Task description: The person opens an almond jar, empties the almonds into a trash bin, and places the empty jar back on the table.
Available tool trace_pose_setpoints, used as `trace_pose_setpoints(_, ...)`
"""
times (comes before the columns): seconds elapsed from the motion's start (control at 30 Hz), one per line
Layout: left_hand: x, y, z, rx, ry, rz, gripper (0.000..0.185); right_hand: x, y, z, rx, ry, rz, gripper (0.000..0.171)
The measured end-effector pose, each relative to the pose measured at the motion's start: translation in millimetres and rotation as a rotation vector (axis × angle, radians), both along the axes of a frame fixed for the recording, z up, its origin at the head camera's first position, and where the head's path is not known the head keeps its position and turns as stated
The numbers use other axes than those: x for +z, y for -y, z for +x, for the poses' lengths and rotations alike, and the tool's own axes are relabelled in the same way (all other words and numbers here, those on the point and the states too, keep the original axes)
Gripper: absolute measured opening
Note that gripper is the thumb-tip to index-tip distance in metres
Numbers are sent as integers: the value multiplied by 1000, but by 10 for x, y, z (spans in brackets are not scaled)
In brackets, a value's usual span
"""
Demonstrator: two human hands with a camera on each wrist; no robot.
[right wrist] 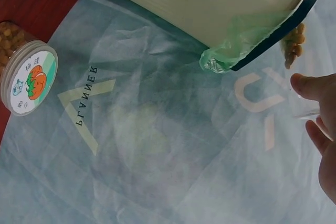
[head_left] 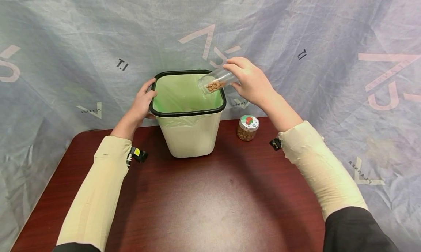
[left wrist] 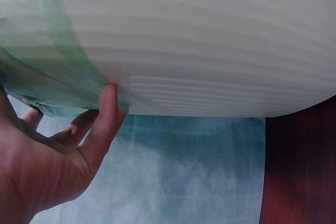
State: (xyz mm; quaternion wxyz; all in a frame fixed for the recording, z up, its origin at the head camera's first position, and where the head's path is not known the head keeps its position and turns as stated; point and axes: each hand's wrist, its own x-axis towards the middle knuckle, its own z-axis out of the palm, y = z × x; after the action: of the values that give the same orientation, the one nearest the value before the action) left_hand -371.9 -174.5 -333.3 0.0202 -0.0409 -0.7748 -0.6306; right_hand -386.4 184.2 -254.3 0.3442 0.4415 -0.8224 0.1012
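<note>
My left hand (head_left: 142,102) grips the black rim at the left of a cream trash bin (head_left: 192,135) with a green liner. One finger presses on the bin's side (left wrist: 210,40) in the left wrist view. With bent fingers, my right hand (head_left: 248,80) holds a clear jar (head_left: 227,76) by one end. It tilts down to the left, its other end over the bin's opening. Small brown nut-like pieces (head_left: 215,86) lie along its lower side near that end. In the right wrist view, the jar's near end shows between thumb and fingers.
A lidded jar (head_left: 247,128) of brown pieces, with a fruit picture on its lid, stands right of the bin on the dark red table (head_left: 197,193). Grey printed cloth (head_left: 279,32) hangs close behind the bin and round the table's sides.
</note>
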Motion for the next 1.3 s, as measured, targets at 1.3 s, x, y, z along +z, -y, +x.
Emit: trace_pose_setpoints(1.3,-12,-46,-18,3,-13,-8,58,16,60,-9,6,-25,68,56)
